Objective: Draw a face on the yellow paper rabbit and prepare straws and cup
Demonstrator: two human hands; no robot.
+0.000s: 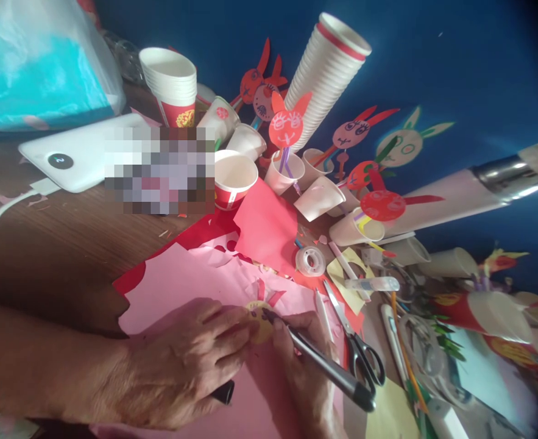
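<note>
A small round yellow paper rabbit head (262, 329) with red-pink ears lies on pink paper (172, 286). My left hand (181, 360) pins its left edge with closed fingers. From under the lower fingers of that hand sticks a black marker cap (224, 392). My right hand (307, 366) grips a black marker (330, 369), its tip against the head's face, where some dark marks show. Fingers partly cover the head. Black-handled scissors (353, 335) lie just right of my right hand.
Paper cups (236, 177), some holding straws with red rabbit heads (287, 127), stand along the blue wall. A tall cup stack (328, 73) leans behind them. Clear tape (311, 262) lies beyond the scissors. A white power bank (81, 152) with its cable rests at left.
</note>
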